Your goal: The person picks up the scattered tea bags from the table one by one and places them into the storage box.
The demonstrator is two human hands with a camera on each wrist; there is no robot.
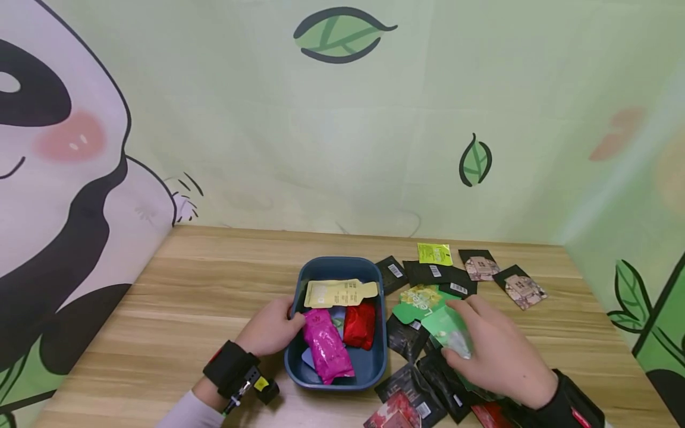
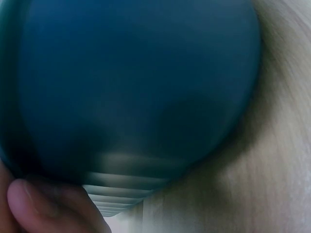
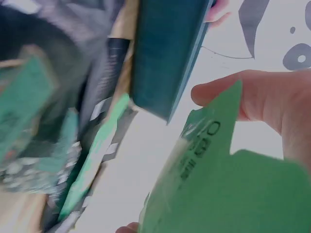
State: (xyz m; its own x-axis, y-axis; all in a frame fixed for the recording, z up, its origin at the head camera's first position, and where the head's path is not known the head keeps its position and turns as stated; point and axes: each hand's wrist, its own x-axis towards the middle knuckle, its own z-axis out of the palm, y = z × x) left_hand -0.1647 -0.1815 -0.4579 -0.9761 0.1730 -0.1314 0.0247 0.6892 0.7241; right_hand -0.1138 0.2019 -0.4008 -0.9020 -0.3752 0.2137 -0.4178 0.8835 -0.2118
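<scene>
A dark blue plastic bin (image 1: 333, 386) stands on the table. My left hand (image 1: 272, 328) grips its left rim, thumb over the edge; the left wrist view shows the bin's outer wall (image 2: 136, 87) with fingertips (image 2: 31, 199) at the lower left. Inside lie a pale yellow sachet (image 1: 339, 293), a shiny pink packet (image 1: 327, 348) and a red packet (image 1: 360, 326). To the bin's right, my right hand (image 1: 503, 348) pinches a green die-cut packet (image 3: 209, 194) with a clear front, above the pile. Another green packet with yellow flowers (image 1: 420, 302) lies just beyond it.
Several black sachets (image 1: 409, 336) overlap right of the bin, partly under my right hand. A lime-yellow sachet (image 1: 434, 254) and two black sachets with pink prints (image 1: 521, 289) lie farther back. A red-printed packet (image 1: 395, 411) is near the front. A printed backdrop (image 1: 342, 148) rises behind the table.
</scene>
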